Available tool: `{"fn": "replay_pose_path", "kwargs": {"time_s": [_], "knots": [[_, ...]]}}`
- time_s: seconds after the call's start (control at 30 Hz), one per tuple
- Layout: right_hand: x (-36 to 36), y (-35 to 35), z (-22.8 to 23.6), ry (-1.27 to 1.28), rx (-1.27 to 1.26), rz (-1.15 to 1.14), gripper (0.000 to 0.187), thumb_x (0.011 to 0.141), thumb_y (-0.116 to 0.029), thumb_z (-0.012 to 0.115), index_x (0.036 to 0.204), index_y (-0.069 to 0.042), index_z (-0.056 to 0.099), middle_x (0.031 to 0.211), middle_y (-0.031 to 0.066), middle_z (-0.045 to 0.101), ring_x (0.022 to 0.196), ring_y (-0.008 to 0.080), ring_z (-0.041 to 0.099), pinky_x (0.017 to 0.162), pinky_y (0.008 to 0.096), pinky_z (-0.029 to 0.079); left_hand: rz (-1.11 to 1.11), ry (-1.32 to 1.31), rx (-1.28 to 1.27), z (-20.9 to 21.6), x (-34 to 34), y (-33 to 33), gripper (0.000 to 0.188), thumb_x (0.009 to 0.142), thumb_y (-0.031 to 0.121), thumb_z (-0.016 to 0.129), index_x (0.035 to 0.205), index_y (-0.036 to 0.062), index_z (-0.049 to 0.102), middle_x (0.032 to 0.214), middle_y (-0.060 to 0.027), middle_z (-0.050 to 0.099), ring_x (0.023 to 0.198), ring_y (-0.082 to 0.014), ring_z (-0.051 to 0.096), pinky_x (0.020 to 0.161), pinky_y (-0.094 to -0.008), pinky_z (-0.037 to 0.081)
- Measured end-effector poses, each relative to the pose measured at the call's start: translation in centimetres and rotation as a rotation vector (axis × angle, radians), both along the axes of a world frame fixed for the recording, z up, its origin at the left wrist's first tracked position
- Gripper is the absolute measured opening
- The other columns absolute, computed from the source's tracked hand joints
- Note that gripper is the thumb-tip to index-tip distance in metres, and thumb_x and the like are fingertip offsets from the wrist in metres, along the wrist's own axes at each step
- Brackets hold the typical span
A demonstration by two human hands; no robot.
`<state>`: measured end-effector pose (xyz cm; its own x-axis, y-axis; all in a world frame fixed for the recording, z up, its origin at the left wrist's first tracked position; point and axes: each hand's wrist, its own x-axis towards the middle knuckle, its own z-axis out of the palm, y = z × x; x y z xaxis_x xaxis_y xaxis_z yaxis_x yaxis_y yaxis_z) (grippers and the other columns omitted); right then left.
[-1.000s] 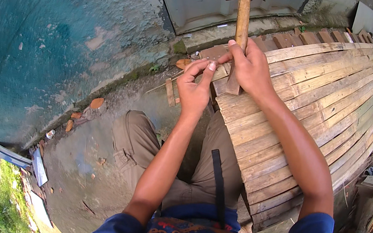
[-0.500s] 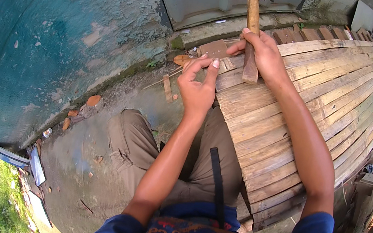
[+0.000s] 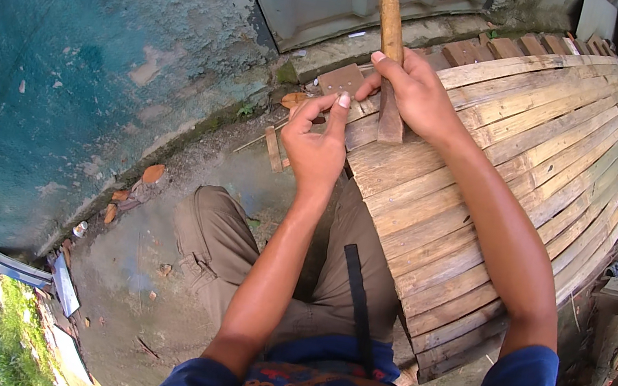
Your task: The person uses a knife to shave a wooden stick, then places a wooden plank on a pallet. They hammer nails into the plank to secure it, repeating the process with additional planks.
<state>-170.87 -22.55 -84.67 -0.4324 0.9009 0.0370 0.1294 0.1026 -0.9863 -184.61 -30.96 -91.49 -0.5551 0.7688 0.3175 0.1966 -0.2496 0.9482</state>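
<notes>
My right hand (image 3: 418, 101) is closed round the wooden handle of a claw hammer (image 3: 390, 21), its metal head pointing away from me and the handle's butt over the slats. Close by on the left, my left hand (image 3: 315, 149) has thumb and forefinger pressed together at the near-left corner of a slatted wooden panel (image 3: 479, 215). Whatever is in that pinch is too small to make out. Just beyond the fingertips lies a brown piece of board (image 3: 341, 77) with small light specks on it.
A weathered blue-green wall (image 3: 96, 89) and a grey metal panel (image 3: 351, 2) border the far left side. Several short brown wood blocks (image 3: 504, 47) line the slatted panel's far edge. Dry leaves (image 3: 153, 173) and a wood scrap (image 3: 273, 150) lie on the concrete floor.
The hammer in my right hand has moved left, nearer my left hand. My left hand keeps its pinch, and the whole view has shifted slightly.
</notes>
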Motion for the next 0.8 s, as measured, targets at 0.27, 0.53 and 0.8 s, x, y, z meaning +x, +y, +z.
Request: {"fn": "replay_pose_path", "kwargs": {"time_s": [0.27, 0.53, 0.8], "knots": [[0.4, 0.3, -0.1, 0.049, 0.008, 0.037, 0.031, 0.108, -0.031, 0.050, 0.107, -0.001, 0.057, 0.086, 0.0085, 0.073, 0.085, 0.0132, 0.063, 0.082, 0.0306, 0.048, 0.048, 0.209, 0.072, 0.6, 0.1, -0.4, 0.013, 0.090, 0.011, 0.077, 0.091, -0.0015, 0.074, 0.083, -0.0102, 0.070, 0.083, -0.0236, 0.060, 0.081, -0.0347, 0.047], [1.8, -2.5, 0.8, 0.037, 0.058, -0.054, 0.027, 0.109, -0.026, 0.049, 0.120, -0.001, 0.053, 0.101, 0.0106, 0.069, 0.093, 0.0166, 0.066, 0.091, 0.0363, 0.053, 0.018, 0.283, 0.120, 1.1, -0.7, -0.3, 0.011, 0.089, 0.010, 0.076, 0.092, -0.0004, 0.074, 0.085, -0.0110, 0.072, 0.082, -0.0260, 0.060, 0.078, -0.0365, 0.048], [3.3, -5.8, 0.1, -0.030, 0.167, 0.017, 0.031, 0.112, -0.026, 0.044, 0.126, 0.001, 0.052, 0.108, 0.0110, 0.068, 0.106, 0.0167, 0.063, 0.096, 0.0323, 0.048, 0.024, 0.225, 0.078, 0.9, -0.6, -0.1, 0.015, 0.092, 0.015, 0.076, 0.093, 0.0006, 0.074, 0.086, -0.0087, 0.072, 0.084, -0.0214, 0.058, 0.080, -0.0351, 0.045]]}}
